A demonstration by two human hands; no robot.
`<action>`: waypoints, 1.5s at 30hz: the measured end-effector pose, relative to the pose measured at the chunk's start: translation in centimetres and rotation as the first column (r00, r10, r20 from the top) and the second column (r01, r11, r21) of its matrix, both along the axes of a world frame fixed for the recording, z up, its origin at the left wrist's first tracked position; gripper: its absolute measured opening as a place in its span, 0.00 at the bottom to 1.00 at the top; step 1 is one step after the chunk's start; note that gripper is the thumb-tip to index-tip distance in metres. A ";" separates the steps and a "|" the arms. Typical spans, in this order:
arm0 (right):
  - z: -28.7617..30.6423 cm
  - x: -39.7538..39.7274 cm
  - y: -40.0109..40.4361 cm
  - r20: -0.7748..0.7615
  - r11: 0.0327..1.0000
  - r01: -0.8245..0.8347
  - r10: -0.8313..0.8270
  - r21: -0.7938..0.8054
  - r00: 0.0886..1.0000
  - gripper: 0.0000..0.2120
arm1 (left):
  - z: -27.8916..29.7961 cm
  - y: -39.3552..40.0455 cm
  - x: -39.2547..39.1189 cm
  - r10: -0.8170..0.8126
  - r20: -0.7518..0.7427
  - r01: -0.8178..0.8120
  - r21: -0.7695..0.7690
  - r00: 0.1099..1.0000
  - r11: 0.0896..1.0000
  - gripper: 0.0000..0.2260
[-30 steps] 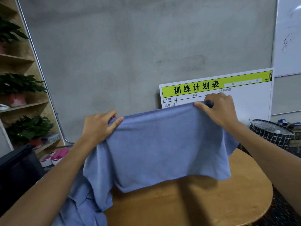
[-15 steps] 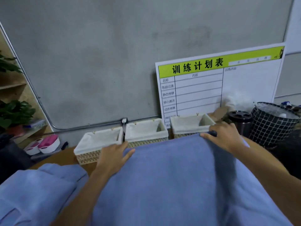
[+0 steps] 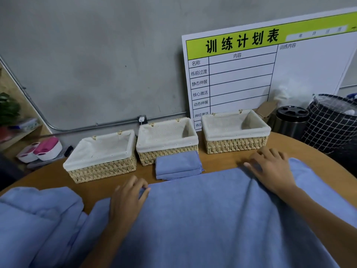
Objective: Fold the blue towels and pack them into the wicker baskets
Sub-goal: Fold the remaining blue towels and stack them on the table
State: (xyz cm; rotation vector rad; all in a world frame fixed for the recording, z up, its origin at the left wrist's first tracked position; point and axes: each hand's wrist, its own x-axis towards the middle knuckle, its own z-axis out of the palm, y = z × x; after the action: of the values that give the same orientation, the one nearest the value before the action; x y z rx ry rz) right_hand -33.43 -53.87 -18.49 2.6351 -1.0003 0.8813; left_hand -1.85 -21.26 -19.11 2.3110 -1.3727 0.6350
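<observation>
Two bare forearms enter from bottom of frame, no sleeves visible. Left hand [image 3: 128, 198] lower centre, right hand [image 3: 271, 169] right of centre. No rings, watch, gloves or bands seen on either.

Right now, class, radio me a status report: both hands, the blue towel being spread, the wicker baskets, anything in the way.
Left hand pinching, right hand flat on the spread blue towel's far edge. Three lined wicker baskets show no towels. Small folded blue towel lies between.

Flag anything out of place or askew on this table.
One folded towel lies on the table before the middle basket, not inside it; all three baskets look empty. The left basket sits askew to the others.
</observation>
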 end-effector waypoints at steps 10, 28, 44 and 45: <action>-0.4 -2.4 2.5 -0.111 0.937 0.056 -0.018 0.346 0.994 0.18 | -1.1 0.5 -2.7 0.069 -0.131 -0.056 0.100 0.989 0.993 0.17; -1.0 -3.3 1.3 -0.118 0.953 0.034 0.002 0.300 0.993 0.27 | -0.2 1.8 -2.3 0.049 -0.355 0.045 0.251 0.934 0.967 0.33; -0.8 -3.2 1.8 -0.102 0.942 0.021 0.014 0.336 0.995 0.17 | -0.1 4.3 -2.7 0.124 -0.271 -0.084 0.157 0.954 0.984 0.27; -0.8 -3.1 1.8 -0.101 0.941 0.020 0.015 0.339 0.995 0.17 | -0.1 4.3 -2.5 0.127 -0.284 -0.079 0.173 0.950 0.982 0.28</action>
State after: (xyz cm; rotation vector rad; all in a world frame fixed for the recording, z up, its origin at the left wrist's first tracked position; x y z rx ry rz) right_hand -36.57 -52.06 -19.28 2.9233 -1.2246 0.6100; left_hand -4.39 -16.94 -19.17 2.4939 -1.2072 0.2010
